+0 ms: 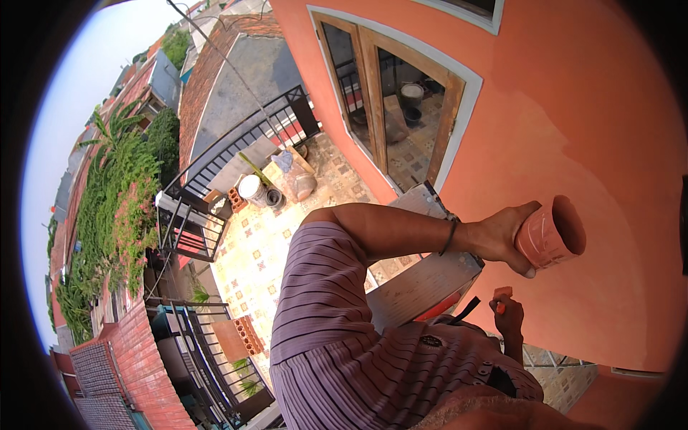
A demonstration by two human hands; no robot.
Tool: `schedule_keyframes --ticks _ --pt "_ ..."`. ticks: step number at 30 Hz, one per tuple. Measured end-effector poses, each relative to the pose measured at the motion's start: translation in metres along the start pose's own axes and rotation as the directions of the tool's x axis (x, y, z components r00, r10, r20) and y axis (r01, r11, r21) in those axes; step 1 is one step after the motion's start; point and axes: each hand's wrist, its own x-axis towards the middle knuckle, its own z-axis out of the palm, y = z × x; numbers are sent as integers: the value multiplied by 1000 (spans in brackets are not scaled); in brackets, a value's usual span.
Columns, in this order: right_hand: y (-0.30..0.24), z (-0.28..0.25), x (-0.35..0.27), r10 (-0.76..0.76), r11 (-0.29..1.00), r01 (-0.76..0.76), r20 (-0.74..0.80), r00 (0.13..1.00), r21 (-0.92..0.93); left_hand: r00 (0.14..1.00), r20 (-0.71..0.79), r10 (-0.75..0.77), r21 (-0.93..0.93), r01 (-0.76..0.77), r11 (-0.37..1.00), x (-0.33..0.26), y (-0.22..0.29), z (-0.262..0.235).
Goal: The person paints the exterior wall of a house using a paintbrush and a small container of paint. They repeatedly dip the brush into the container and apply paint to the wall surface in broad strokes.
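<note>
My left hand (494, 240) grips an orange, paint-smeared cup (539, 240) from its near side, thumb and fingers wrapped round it. The cup is tilted, and its dark mouth faces the orange wall (616, 143). Below it, my right hand (508, 316) is closed on a small paintbrush (503, 292); orange shows at its tip and between my fingers. The brush stands close to the wall; whether it touches, I cannot tell. Under my left arm is a grey metal ladder (416, 290), partly hidden by my arm and striped shirt.
Wood-framed glass doors (412, 107) are set in the wall. Far below lies a patterned tile floor (247, 269) with a white bucket (251, 188), a dark pail (274, 198) and a sack (301, 185). Black railings (244, 140) edge the terrace, with rooftops and greenery beyond.
</note>
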Motion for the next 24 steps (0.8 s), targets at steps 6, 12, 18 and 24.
schedule_keyframes --ticks 6,12,18,24 --pt "0 0 0 -15 1000 15 -1 1000 1 1000 0 -10 22 10 1000 0 1 -1" --pt "0 0 1 -3 1000 3 10 1000 -4 1000 4 -7 32 7 999 0 1 -1" --pt "-1 0 1 0 1000 -1 13 1000 8 1000 6 -1 20 1 1000 0 -1 -1" --pt "0 1 1 6 1000 -6 12 1000 8 1000 5 2 27 -2 1000 0 -2 -1"
